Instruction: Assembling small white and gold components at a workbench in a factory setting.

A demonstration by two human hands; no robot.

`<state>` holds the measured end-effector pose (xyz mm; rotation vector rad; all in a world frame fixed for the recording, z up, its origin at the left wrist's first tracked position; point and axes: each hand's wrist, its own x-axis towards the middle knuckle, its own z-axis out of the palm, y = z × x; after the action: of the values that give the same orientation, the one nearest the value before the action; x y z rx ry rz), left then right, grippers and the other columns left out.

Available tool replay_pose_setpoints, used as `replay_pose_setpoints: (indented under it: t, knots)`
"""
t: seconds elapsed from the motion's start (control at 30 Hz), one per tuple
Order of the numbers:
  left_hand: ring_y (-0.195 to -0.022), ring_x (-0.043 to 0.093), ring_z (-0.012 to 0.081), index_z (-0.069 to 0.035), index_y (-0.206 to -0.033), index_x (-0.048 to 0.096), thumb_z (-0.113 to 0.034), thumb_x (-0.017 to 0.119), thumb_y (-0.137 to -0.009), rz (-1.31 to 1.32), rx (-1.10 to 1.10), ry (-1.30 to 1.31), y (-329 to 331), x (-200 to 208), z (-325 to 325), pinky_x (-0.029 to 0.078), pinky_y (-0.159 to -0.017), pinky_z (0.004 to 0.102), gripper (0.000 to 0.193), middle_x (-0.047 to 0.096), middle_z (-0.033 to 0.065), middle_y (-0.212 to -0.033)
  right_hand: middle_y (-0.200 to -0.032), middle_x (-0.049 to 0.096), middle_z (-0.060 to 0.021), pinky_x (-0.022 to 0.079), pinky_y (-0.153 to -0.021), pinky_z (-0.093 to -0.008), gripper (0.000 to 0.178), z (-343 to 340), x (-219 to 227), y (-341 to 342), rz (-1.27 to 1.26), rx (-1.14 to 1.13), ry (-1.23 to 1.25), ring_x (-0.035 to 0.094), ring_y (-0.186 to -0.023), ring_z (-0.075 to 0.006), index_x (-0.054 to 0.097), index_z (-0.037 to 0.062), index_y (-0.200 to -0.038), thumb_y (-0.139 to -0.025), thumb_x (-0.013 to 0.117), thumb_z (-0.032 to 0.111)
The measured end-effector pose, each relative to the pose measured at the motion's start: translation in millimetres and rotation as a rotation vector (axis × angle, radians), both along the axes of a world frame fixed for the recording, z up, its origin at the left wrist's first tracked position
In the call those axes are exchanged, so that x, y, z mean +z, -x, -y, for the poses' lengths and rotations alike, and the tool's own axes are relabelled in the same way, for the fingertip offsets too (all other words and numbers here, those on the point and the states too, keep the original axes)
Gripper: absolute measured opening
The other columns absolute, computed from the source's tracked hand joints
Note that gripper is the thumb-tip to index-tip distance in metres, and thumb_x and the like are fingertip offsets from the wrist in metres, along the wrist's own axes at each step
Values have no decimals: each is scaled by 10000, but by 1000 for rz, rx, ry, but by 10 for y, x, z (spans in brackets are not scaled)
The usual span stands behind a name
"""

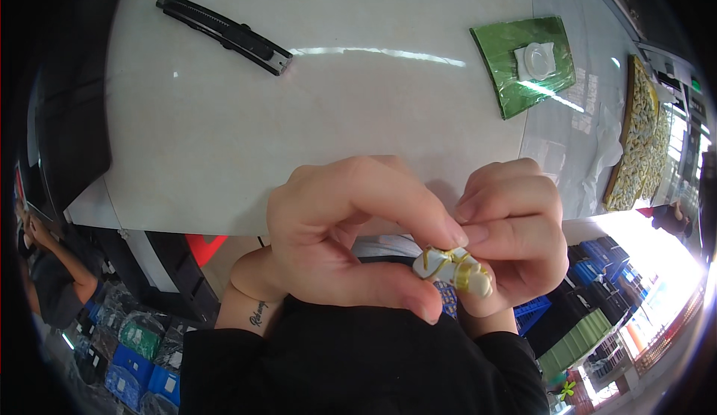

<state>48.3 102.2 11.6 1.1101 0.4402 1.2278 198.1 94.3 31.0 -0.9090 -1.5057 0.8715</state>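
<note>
Between the thumb and forefinger of my left hand [336, 228] is a small white figurine [452, 266] with gold bands and a rounded cream end. It lies tilted, held above the table's near edge in front of my black shirt. My right hand [519, 228] is close against it, fingers curled and thumb and forefinger pinched at the figurine's upper side. Whatever lies in that pinch, if anything, is hidden or too small to name.
On the pale table [314, 131] lie a black utility knife [224, 33] at far left and a green sheet [523, 90] bearing a small round clear dish [538, 61]. A tray of small pieces [637, 139] stands far right. Crates [575, 348] and bagged bins [138, 363] flank me; a person [56, 266] is at left.
</note>
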Motion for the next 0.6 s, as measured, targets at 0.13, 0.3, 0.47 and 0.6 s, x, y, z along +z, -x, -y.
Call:
replay_pose_setpoints:
  t: [0.13,0.3,0.47,0.6]
  knots:
    - [-584,478,114,-44,-836,459,-339,742,-627,8,13,42,-15,-7,16,392,-528,217,459,547,55,-677,-734,488,-84,389,-528,-261,239,-32,-67,-27,-2,116,15,465,-649,-174,507,44,-764,-733,663,222]
    - [-603,480,103,-23,-847,443,-336,740,-635,114,26,151,-57,17,43,397,-527,209,481,557,61,-696,-735,485,-84,378,-525,-249,237,-51,-92,-21,-133,162,93,446,-633,-165,512,37,-765,-718,667,210]
    - [-613,478,102,-17,-855,439,-321,736,-654,155,4,164,-50,-15,44,393,-520,209,470,563,80,-714,-734,484,-79,372,-523,-248,214,-47,-93,-14,-153,173,113,441,-635,-163,521,38,-766,-707,662,188]
    - [-628,484,105,-17,-854,444,-324,736,-654,153,-16,182,-25,-10,67,396,-542,208,469,565,88,-731,-737,485,-74,366,-524,-252,167,-32,-104,-12,-179,182,122,432,-642,-162,527,44,-751,-702,645,152]
